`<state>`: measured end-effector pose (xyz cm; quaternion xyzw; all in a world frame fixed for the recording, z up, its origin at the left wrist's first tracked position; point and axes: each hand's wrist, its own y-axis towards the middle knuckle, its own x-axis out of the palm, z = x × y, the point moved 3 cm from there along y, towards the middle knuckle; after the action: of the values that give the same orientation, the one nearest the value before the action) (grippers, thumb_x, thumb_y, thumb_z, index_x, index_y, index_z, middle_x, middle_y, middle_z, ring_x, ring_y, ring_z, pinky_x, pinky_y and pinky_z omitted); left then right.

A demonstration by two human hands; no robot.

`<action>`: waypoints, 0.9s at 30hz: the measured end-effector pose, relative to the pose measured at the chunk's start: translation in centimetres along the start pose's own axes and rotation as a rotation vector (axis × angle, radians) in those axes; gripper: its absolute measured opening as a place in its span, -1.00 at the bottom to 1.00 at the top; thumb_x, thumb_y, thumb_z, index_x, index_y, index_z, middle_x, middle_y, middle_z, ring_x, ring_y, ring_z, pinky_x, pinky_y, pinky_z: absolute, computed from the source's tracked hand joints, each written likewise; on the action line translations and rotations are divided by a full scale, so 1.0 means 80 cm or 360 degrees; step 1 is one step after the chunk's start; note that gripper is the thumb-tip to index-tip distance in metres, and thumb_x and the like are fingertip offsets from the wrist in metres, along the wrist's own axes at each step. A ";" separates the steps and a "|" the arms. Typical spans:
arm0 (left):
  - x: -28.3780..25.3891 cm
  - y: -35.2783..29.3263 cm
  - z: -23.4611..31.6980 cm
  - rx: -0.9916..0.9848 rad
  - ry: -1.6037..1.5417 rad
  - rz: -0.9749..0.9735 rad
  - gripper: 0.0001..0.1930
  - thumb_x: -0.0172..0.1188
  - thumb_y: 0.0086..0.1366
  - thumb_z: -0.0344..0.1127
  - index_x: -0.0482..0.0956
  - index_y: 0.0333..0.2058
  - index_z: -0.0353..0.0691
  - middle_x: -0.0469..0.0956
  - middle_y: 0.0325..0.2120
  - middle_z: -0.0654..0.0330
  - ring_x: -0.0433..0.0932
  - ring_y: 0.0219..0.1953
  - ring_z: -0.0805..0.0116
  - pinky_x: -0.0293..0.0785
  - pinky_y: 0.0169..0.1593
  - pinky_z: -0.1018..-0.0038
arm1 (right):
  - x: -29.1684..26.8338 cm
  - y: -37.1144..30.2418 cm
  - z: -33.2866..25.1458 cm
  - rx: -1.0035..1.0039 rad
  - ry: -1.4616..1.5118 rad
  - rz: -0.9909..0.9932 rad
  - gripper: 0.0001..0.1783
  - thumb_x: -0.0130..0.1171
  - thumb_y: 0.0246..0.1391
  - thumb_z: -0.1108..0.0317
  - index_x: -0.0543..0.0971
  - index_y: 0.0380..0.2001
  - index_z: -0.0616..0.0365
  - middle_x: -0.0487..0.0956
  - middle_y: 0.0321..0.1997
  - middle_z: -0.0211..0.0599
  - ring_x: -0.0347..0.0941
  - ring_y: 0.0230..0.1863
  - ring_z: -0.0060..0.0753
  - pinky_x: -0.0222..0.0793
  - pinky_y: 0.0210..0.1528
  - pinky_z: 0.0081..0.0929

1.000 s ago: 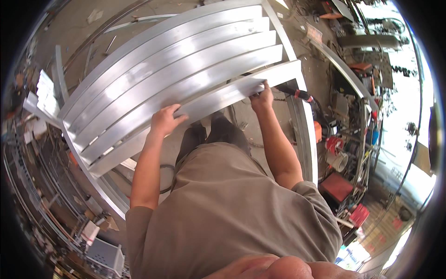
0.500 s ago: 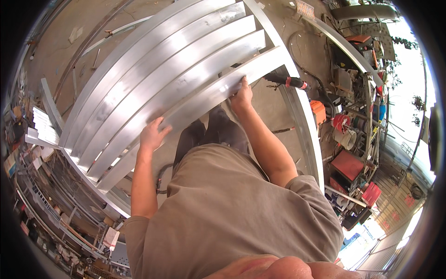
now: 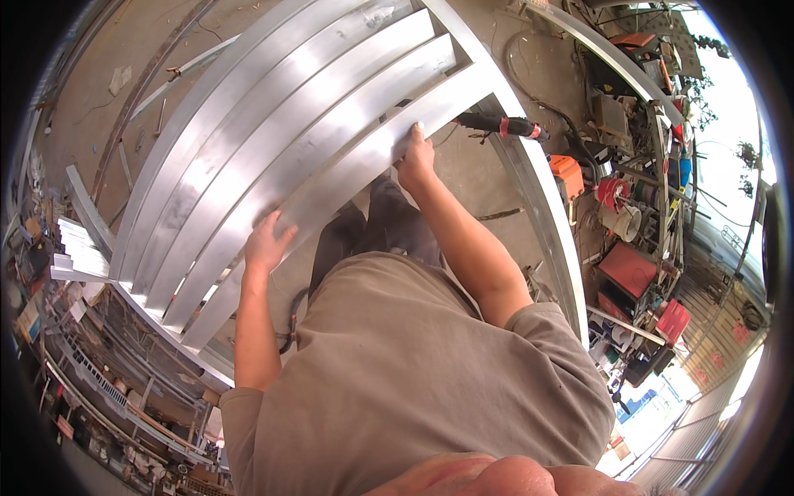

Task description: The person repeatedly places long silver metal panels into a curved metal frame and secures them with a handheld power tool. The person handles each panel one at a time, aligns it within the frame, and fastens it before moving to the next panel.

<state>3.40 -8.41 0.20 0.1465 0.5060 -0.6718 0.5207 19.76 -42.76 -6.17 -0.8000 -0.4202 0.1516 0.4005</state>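
Note:
Before me stands a large frame of silvery metal, with several flat slats [image 3: 248,157] running between its side rails [image 3: 542,198]. Both hands are at the nearest metal slat [image 3: 347,178]. My left hand [image 3: 266,246] lies over its left part, fingers toward the far edge and thumb apart on the face. Farther right, my right hand [image 3: 416,157] grips the near edge, thumb on top and the other fingers partly hidden beneath. The slat's right end meets the inner side of the right rail. A black rod-like tool with red bands [image 3: 504,126] lies across that rail, just past this end.
An orange case [image 3: 567,178], a red cable reel [image 3: 611,192] and a red box [image 3: 627,269] stand at the right. Cables run over the floor beyond the frame. Metal bars and clutter fill a rack [image 3: 124,397] at the lower left. My legs are under the near slat.
The near slat's right end has shifted left and away from me, off the top of the right rail. My right hand moved with it; my left hand has stayed nearly in place.

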 end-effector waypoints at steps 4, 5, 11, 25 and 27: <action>0.007 0.002 0.000 0.0097 0.0170 0.0126 -0.17 0.47 0.16 0.09 0.41 0.31 -0.22 0.56 0.11 -0.09 0.50 0.19 -0.11 0.46 0.21 0.10 | 0.010 0.017 0.008 -0.0029 0.0069 -0.0071 -0.27 -0.01 0.47 -0.03 0.19 0.44 0.30 0.42 0.34 -0.06 0.41 0.27 -0.12 0.37 0.30 -0.18; 0.010 0.000 0.001 0.0105 0.0226 0.0131 -0.12 0.52 0.11 0.05 0.37 0.33 -0.19 0.55 0.10 -0.07 0.49 0.18 -0.10 0.44 0.21 0.11 | 0.012 0.021 0.009 -0.0025 0.0074 -0.0088 -0.28 -0.01 0.47 -0.02 0.20 0.42 0.32 0.43 0.33 -0.04 0.42 0.26 -0.13 0.39 0.28 -0.19; 0.018 -0.015 0.015 0.0123 0.0345 0.0275 0.10 0.65 -0.08 -0.12 0.21 0.43 -0.01 0.40 0.13 0.08 0.41 0.20 0.04 0.36 0.24 0.11 | 0.014 0.032 0.011 0.0139 0.0272 -0.0128 -0.50 0.01 0.49 0.03 0.35 0.29 0.10 0.42 0.33 -0.21 0.40 0.30 -0.08 0.46 0.27 0.01; 0.034 -0.013 0.012 0.0100 0.0397 0.0561 0.17 0.68 -0.20 -0.26 0.23 0.44 0.16 0.27 0.18 0.06 0.31 0.26 -0.05 0.22 0.36 -0.02 | 0.020 0.029 0.011 0.0140 0.0346 -0.0081 -0.48 0.06 0.47 0.02 0.40 0.27 0.16 0.43 0.32 -0.22 0.41 0.27 -0.13 0.41 0.29 -0.02; 0.034 -0.013 0.013 0.0048 0.0448 0.0549 0.16 0.69 -0.21 -0.26 0.25 0.43 0.17 0.27 0.18 0.07 0.30 0.27 -0.04 0.21 0.36 -0.03 | 0.021 0.026 0.008 0.0123 0.0321 -0.0109 -0.47 0.07 0.46 0.01 0.40 0.28 0.14 0.42 0.34 -0.22 0.41 0.28 -0.12 0.40 0.30 0.01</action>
<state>1.72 -10.84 -0.70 0.3310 0.5309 -0.5532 0.5500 21.52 -41.78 -8.01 -0.7803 -0.3988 0.0726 0.4763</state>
